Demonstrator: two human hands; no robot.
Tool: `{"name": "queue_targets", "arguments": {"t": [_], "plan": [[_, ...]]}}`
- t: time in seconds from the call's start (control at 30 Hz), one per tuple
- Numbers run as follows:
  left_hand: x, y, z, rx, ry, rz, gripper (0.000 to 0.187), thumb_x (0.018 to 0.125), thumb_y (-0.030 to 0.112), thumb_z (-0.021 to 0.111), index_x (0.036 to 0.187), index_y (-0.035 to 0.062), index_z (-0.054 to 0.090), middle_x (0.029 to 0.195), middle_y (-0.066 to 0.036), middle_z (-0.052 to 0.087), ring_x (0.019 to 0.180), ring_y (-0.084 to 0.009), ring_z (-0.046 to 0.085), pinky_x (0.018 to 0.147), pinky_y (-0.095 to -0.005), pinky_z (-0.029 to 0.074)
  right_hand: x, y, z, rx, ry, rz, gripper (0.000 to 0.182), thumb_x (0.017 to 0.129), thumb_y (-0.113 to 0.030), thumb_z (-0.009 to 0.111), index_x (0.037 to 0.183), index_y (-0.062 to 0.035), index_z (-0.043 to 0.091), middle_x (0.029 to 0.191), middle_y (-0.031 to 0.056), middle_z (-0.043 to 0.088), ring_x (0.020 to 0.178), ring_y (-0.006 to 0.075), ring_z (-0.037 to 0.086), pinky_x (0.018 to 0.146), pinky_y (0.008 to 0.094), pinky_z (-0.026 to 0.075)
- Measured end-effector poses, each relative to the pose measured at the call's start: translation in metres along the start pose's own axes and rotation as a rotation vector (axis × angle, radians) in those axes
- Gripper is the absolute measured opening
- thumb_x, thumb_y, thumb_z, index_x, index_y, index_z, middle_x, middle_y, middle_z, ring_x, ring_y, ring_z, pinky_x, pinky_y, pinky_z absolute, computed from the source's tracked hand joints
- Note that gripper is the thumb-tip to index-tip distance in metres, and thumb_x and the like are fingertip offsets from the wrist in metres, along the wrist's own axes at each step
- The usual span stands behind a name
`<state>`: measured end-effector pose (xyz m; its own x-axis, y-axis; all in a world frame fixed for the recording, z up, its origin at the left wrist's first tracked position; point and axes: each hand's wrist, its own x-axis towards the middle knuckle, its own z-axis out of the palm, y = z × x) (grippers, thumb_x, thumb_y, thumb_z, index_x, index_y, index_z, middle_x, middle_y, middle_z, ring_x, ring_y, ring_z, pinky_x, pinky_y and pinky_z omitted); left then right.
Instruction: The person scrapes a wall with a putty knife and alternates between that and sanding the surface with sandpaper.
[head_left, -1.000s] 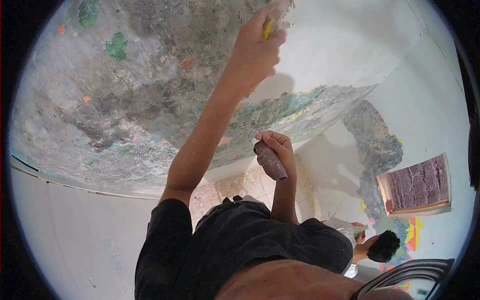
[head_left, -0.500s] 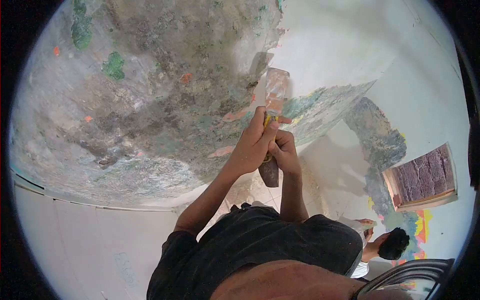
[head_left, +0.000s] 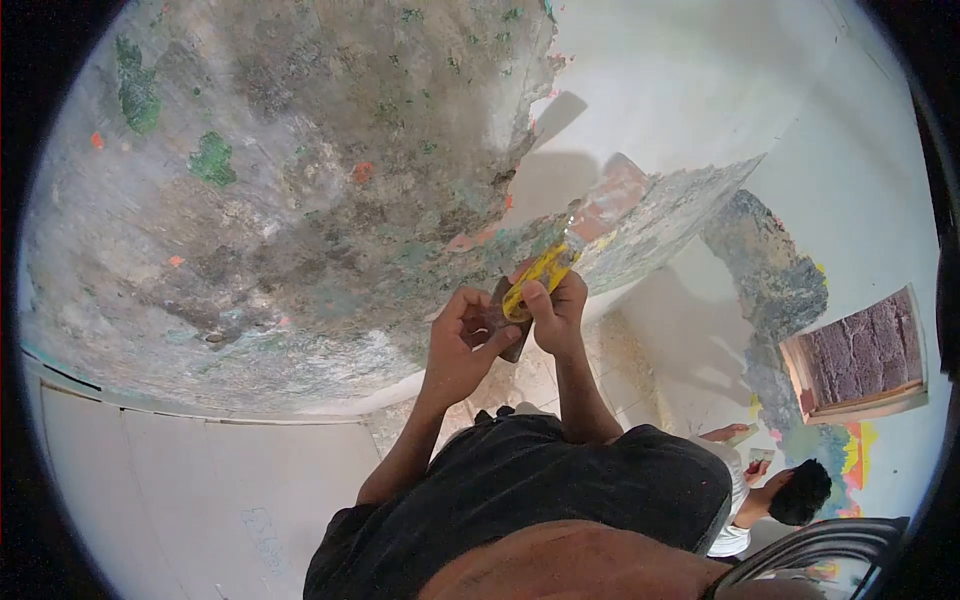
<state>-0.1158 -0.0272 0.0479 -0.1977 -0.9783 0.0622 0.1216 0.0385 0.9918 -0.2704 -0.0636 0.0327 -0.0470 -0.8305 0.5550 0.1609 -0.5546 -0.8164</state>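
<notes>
A wide scraper (head_left: 612,198) with a yellow handle (head_left: 540,278) points up and to the right, its blade smeared with pinkish white. My right hand (head_left: 562,312) is closed round the handle, thumb on top. My left hand (head_left: 462,352) has bent fingers, its thumb against a dark flat piece (head_left: 514,345) just below the handle. Whether that piece belongs to the scraper or is separate is unclear. Behind both hands is the wall's rough grey stripped patch (head_left: 330,200), beside smooth white paint (head_left: 680,80).
At the lower right a person (head_left: 800,492) in white works near the wall, holding flat tools. A framed opening (head_left: 855,355) shows brickwork. Dark cables (head_left: 820,550) lie at the bottom right. Tiled floor (head_left: 610,370) shows below my hands.
The scraper has tilted right and come lower, baring more of its yellow handle. My left hand has moved down and left, off the upper handle. The other person's hands have shifted.
</notes>
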Motion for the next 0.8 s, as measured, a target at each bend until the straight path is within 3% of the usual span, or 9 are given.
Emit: {"name": "queue_targets", "arguments": {"t": [0.07,0.17,0.27,0.37,0.47,0.5,0.7,0.8], "plan": [[-0.002,0.0,-0.005,0.014,0.026,0.013,0.028,0.083,-0.005,0.07,0.101,0.0044,0.051,0.097,-0.008,0.065,0.089,-0.0129,0.065,0.075,-0.0278,0.057,0.005,0.01,-0.006,0.126,-0.023,0.025,0.032,0.095,-0.032,0.061,0.097,0.0003,0.061,0.082,0.0103,0.065,0.066,0.0132,0.059,0.062,0.0287,0.051],[-0.004,-0.016,-0.022,-0.007,0.048,0.027,0.026,0.083,-0.005,0.07,0.099,0.0037,0.051,0.097,-0.008,0.067,0.09,-0.014,0.066,0.075,-0.0283,0.057,0.027,0.001,-0.015,0.285,0.017,0.225,0.031,0.092,-0.029,0.06,0.102,0.0005,0.059,0.075,0.013,0.063,0.053,0.0143,0.056,0.054,0.0297,0.053],[-0.012,-0.021,-0.035,0.067,0.096,-0.06,0.025,0.084,-0.005,0.071,0.098,0.0036,0.052,0.096,-0.009,0.068,0.09,-0.0148,0.067,0.075,-0.029,0.057,0.051,-0.015,-0.03,0.447,-0.048,0.251,0.023,0.09,-0.011,0.052,0.11,0.0001,0.057,0.069,0.01,0.06,0.043,0.0133,0.05,0.041,0.0293,0.049],[-0.017,-0.025,-0.045,0.113,0.136,-0.07,0.024,0.084,-0.004,0.071,0.097,0.0035,0.053,0.095,-0.009,0.068,0.089,-0.0146,0.067,0.075,-0.0297,0.057,0.084,-0.026,-0.033,0.489,-0.08,0.194,0.03,0.088,-0.014,0.054,0.114,0.001,0.056,0.061,0.0091,0.053,0.032,0.0116,0.037,0.029,0.0285,0.042],[-0.02,-0.025,-0.05,0.078,0.142,-0.061,0.024,0.083,-0.005,0.071,0.096,0.0039,0.053,0.095,-0.009,0.068,0.09,-0.0138,0.067,0.075,-0.03,0.057,0.111,-0.029,-0.029,0.514,-0.053,0.284,0.033,0.089,-0.013,0.051,0.119,-0.0007,0.055,0.057,0.0046,0.047,0.031,0.0092,0.033,0.027,0.0273,0.039],[-0.021,-0.025,-0.05,0.059,0.149,-0.057,0.024,0.083,-0.005,0.071,0.096,0.0039,0.053,0.095,-0.009,0.069,0.09,-0.0138,0.067,0.075,-0.03,0.057,0.117,-0.027,-0.029,0.482,-0.076,0.293,0.031,0.095,-0.02,0.052,0.119,-0.0013,0.056,0.056,0.0015,0.044,0.032,0.007,0.032,0.026,0.0266,0.037],[-0.02,-0.028,-0.052,0.068,0.165,-0.041,0.025,0.083,-0.008,0.069,0.096,0.0037,0.052,0.095,-0.01,0.069,0.089,-0.0144,0.068,0.077,-0.0305,0.057,0.152,-0.041,-0.017,0.563,-0.116,0.242,0.037,0.102,-0.036,0.049,0.119,-0.0037,0.055,0.056,-0.0025,0.043,0.032,0.0037,0.03,0.025,0.022,0.031],[-0.021,-0.025,-0.052,0.08,0.153,-0.071,0.025,0.083,-0.009,0.069,0.096,0.0035,0.051,0.096,-0.011,0.07,0.09,-0.0145,0.068,0.077,-0.0303,0.057,0.164,-0.056,-0.024,0.711,-0.201,0.293,0.036,0.101,-0.032,0.053,0.119,-0.0011,0.056,0.058,-0.0025,0.044,0.033,0.0048,0.034,0.028,0.0243,0.035]]}}
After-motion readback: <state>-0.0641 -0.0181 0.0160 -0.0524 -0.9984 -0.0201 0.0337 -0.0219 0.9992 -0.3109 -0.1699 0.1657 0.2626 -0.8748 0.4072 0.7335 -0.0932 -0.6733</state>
